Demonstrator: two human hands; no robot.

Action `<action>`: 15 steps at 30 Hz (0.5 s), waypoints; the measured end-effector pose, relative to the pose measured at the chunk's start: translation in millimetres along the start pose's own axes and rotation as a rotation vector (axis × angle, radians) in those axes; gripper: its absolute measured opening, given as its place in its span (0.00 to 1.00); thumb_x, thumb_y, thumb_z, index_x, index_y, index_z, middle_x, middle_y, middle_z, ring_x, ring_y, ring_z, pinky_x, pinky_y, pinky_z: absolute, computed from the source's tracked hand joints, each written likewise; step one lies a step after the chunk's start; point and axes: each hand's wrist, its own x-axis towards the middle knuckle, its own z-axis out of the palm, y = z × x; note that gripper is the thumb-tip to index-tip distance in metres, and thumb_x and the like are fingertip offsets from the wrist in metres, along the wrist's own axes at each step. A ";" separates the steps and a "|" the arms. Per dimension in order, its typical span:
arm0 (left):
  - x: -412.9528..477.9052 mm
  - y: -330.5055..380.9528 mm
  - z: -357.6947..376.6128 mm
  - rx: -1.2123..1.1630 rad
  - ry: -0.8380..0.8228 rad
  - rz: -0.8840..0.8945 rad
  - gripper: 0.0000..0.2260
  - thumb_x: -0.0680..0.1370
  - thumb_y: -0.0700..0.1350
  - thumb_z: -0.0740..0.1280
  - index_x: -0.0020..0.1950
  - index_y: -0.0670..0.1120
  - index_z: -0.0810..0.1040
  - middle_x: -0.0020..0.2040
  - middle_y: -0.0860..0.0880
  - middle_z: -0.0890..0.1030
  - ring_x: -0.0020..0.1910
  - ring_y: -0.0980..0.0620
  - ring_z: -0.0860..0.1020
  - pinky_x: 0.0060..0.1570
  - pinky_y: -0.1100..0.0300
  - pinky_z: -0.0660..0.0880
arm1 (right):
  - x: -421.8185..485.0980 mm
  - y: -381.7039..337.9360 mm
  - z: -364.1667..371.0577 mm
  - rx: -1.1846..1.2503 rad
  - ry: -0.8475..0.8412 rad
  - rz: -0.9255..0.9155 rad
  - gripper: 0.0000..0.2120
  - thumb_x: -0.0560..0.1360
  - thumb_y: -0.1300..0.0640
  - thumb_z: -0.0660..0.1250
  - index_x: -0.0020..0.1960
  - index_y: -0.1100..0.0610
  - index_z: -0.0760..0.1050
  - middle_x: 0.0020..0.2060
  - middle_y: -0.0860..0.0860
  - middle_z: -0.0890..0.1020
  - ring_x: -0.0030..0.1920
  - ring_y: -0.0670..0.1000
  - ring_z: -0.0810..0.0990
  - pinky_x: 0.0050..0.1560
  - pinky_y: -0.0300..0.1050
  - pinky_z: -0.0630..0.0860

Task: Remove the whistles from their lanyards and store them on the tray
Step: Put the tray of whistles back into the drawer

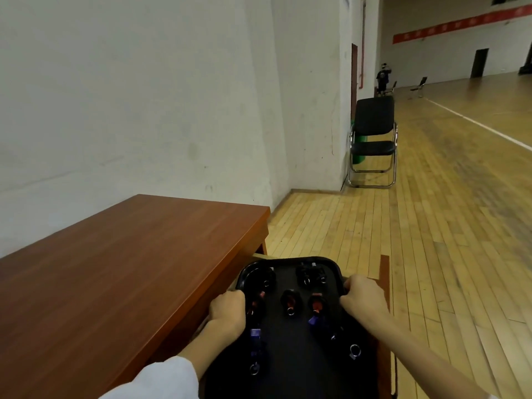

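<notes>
Tray [316, 259] clasped between left grip [227, 311], right grip [364, 298] (whistles [290, 302] aboard).

The table [129, 269] is reddish-brown with a straight wood grain. At its near right corner, the tray [290, 272] is black. The whistles [290, 300] on it are black, some with red parts, beside purple lanyard pieces [255, 334] and silvery rings [355, 350]. The sleeve [161, 378] in front of the table is white. Behind the table, the wall [129, 96] is off-white with faint grey scuffs. Right of the table, the floor [431, 254] is pale yellow-tan planking with a white line [475, 122]. Beyond the table, the folding chair [374, 133] is black with a chrome frame. The far banner [460, 24] is red with pale marks.
</notes>
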 end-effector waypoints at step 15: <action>-3.5 -17.7 39.8 -0.366 -0.034 -0.241 0.18 0.77 0.33 0.59 0.66 0.44 0.69 0.61 0.43 0.76 0.60 0.43 0.75 0.58 0.52 0.75 | 74.2 -48.6 51.1 -0.131 -0.086 -0.084 0.12 0.73 0.62 0.67 0.56 0.57 0.74 0.47 0.53 0.80 0.44 0.51 0.78 0.42 0.44 0.79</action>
